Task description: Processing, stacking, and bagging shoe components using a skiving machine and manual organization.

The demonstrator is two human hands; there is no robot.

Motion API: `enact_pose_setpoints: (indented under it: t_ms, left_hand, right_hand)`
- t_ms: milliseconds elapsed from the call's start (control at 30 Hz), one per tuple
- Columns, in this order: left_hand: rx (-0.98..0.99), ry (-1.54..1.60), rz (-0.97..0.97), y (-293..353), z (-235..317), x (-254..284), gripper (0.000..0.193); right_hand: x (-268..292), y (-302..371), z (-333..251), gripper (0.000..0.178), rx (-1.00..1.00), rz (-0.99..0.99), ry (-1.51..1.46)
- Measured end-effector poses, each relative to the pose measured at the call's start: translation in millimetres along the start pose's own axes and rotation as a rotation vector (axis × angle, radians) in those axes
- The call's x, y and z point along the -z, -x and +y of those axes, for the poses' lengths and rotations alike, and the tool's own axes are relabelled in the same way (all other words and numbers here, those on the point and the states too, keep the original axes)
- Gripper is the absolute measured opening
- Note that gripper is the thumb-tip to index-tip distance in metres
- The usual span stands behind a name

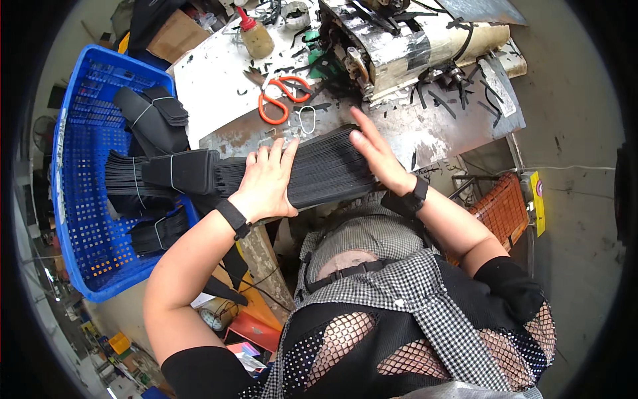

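Observation:
A thick row of black fabric strips (327, 163) lies along the front of the worktable, edges fanned upward. My left hand (269, 174) rests on top of it with fingers spread, thumb towards the near edge. At the row's right end, my right hand (381, 156) is held with fingers stretched out, its palm against or very near the strip ends. Left of my left hand sits a black bundle (179, 173) tied with pale bands, reaching over the blue crate. A loose white rubber band (307, 120) lies just beyond the strips.
Orange-handled scissors (276, 100) and a red-capped bottle (256, 36) are on the worktable (226, 126). A sewing machine (399, 50) stands at the back, black scraps around it. On the left, a blue crate (86, 219) holds more tied bundles. A reddish-brown basket (498, 209) is at right.

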State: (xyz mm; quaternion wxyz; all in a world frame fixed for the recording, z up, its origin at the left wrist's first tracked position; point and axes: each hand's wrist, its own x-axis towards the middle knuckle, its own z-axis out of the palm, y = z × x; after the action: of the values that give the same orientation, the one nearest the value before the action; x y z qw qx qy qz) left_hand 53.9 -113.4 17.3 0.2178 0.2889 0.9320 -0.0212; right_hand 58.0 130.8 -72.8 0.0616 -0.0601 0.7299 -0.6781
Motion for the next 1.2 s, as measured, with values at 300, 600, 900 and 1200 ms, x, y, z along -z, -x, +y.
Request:
enact_pose_setpoints:
  t_ms: [300, 600, 900, 1200]
  left_hand:
    - [0.0, -0.135, 0.127, -1, -2, -6, 0.131]
    - [-0.016, -0.005, 0.103, 3, -7, 2, 0.101]
    - [0.104, 0.881, 0.101, 100, 1, 45, 0.103]
    - [0.231, 1.607, 0.307, 118, -1, 18, 0.093]
  right_hand:
    - [-4, 16, 13, 0.081, -0.11, -0.019, -0.402]
    - [17, -11, -2, 0.058, -0.067, 0.08, -0.288]
    - [-12, -76, 10, 0.03, 0.156, -0.132, 0.412]
    - [-43, -75, 23, 0.012, 0.42, -0.262, 0.933]
